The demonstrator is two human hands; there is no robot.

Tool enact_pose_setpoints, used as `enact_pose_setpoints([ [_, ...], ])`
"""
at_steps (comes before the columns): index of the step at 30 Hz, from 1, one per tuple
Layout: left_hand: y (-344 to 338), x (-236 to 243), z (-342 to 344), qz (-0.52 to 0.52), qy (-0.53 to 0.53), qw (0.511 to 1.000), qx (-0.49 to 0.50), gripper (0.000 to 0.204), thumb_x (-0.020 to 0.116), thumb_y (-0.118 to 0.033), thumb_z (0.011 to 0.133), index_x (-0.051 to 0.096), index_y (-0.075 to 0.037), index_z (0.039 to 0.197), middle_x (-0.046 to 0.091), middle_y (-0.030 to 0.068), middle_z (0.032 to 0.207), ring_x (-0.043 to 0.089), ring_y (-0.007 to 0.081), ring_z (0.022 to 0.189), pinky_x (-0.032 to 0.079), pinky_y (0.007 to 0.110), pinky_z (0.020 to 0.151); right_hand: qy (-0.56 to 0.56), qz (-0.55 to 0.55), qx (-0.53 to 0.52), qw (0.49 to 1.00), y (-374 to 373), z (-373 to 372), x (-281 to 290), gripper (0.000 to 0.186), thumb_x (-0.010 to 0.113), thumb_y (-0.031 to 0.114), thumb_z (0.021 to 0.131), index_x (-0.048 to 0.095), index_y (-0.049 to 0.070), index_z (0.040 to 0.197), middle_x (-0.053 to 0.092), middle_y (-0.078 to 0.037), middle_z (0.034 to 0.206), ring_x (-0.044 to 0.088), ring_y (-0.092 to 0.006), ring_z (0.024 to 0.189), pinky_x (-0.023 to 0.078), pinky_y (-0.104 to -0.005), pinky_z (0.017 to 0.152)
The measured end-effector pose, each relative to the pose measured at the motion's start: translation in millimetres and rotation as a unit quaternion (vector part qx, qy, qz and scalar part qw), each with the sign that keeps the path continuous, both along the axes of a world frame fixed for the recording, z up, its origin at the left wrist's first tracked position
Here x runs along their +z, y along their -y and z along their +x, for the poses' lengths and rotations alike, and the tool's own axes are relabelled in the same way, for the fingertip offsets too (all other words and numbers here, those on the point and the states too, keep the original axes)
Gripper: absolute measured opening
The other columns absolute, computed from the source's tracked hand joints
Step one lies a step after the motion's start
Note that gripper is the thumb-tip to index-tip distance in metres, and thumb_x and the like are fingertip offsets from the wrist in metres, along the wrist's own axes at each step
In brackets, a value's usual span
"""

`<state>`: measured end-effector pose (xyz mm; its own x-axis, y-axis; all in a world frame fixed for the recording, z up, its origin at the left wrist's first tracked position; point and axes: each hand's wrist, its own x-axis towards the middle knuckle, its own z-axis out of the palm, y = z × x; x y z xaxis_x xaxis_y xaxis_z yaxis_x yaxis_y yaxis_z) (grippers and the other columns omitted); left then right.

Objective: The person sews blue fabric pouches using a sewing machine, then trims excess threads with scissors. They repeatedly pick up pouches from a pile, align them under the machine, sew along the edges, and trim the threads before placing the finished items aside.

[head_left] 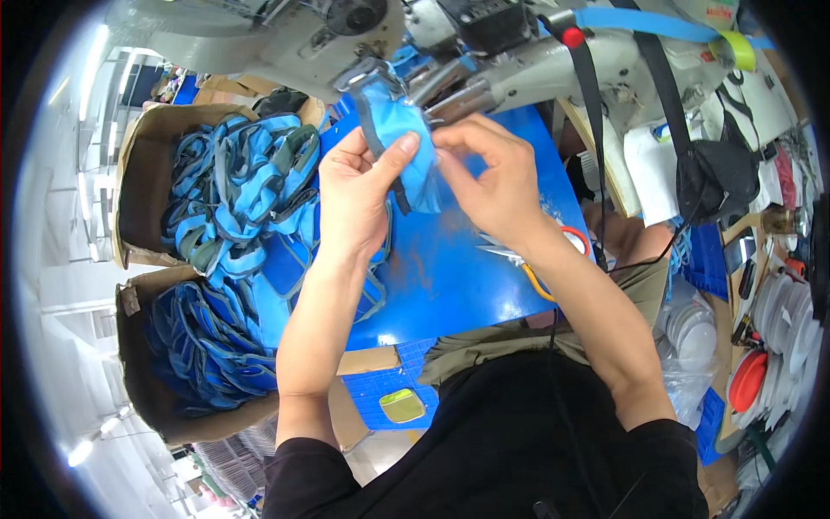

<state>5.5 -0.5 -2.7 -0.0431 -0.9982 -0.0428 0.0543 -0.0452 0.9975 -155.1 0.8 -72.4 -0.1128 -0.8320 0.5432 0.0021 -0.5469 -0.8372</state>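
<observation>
My left hand [354, 186] grips a light-blue fabric piece [415, 177] with dark edging, its thumb pressed on the front of the cloth. The fingertips of my right hand [497, 169] are closed at the right edge of the same piece. The cloth's upper end reaches up to the metal parts of a sewing machine [458, 99]; the contact there is hard to make out. Below both hands lies a blue work table [432, 277]. A pair of scissors [539, 284] with orange and red handles rests on it, partly covered by my right forearm.
At the left stand two cardboard boxes: the far box [143, 195] holds tangled blue strips, the near box [138, 372] stacked dark-blue pieces. More edged fabric [281, 277] spills onto the table's left side. Black straps hang at the right; thread cones [769, 311] crowd a shelf beyond.
</observation>
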Motion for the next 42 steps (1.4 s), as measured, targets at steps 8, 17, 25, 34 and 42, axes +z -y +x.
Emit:
enact_pose_setpoints([
  [8, 14.7, 11.8, 2.6, 0.056, -0.017, 0.998, 0.002, 0.019, 0.078, -0.006, 0.091, 0.071, 0.001, 0.107, 0.076, 0.0081, 0.095, 0.071, 0.0106, 0.077, 0.057, 0.025, 0.072, 0.099, 0.106, 0.044, 0.989, 3.3, 7.6, 14.2, 0.014, 0.073, 0.001, 0.086, 0.075, 0.0, 0.1, 0.075, -0.012, 0.09, 0.075, -0.0196, 0.079, 0.058, -0.0301, 0.071],
  [17, 9.5, 6.2, 2.0, -0.049, 0.049, 0.998, 0.003, 0.022, 0.079, 0.0, 0.088, 0.071, 0.001, 0.108, 0.076, 0.0073, 0.097, 0.07, 0.0096, 0.082, 0.057, 0.024, 0.076, 0.121, 0.11, 0.019, 0.986, 3.3, 11.8, 12.8, 0.016, 0.075, 0.003, 0.087, 0.075, -0.001, 0.103, 0.077, -0.013, 0.094, 0.076, -0.0208, 0.082, 0.059, -0.031, 0.072],
  [25, 18.9, -2.2, 10.8, -0.073, 0.06, 0.995, -0.009, 0.025, 0.081, 0.0, 0.086, 0.071, 0.0, 0.109, 0.077, 0.0086, 0.102, 0.071, 0.0119, 0.088, 0.057, 0.027, 0.083, 0.102, 0.027, -0.029, 0.994, -3.9, 18.5, -5.0, 0.021, 0.082, 0.009, 0.082, 0.074, 0.003, 0.1, 0.073, -0.009, 0.091, 0.071, -0.018, 0.077, 0.054, -0.0315, 0.067],
  [34, 21.4, -2.1, 11.3, -0.035, 0.036, 0.999, -0.02, 0.027, 0.081, -0.002, 0.087, 0.069, -0.001, 0.111, 0.077, 0.008, 0.1, 0.072, 0.0124, 0.087, 0.058, 0.027, 0.082, 0.149, 0.067, 0.013, 0.986, 0.8, 31.1, -21.6, 0.018, 0.081, 0.003, 0.084, 0.072, 0.0, 0.1, 0.071, -0.008, 0.088, 0.067, -0.0123, 0.078, 0.054, -0.027, 0.07],
  [42, 25.4, 7.2, 4.1, 0.029, -0.017, 0.999, -0.017, 0.027, 0.079, -0.002, 0.087, 0.068, -0.002, 0.112, 0.076, 0.0062, 0.096, 0.072, 0.0115, 0.082, 0.057, 0.026, 0.076, 0.212, 0.153, 0.103, 0.96, -2.4, 23.1, -14.4, 0.017, 0.078, 0.003, 0.088, 0.072, -0.001, 0.103, 0.074, -0.007, 0.09, 0.068, -0.0096, 0.077, 0.055, -0.0257, 0.07],
])
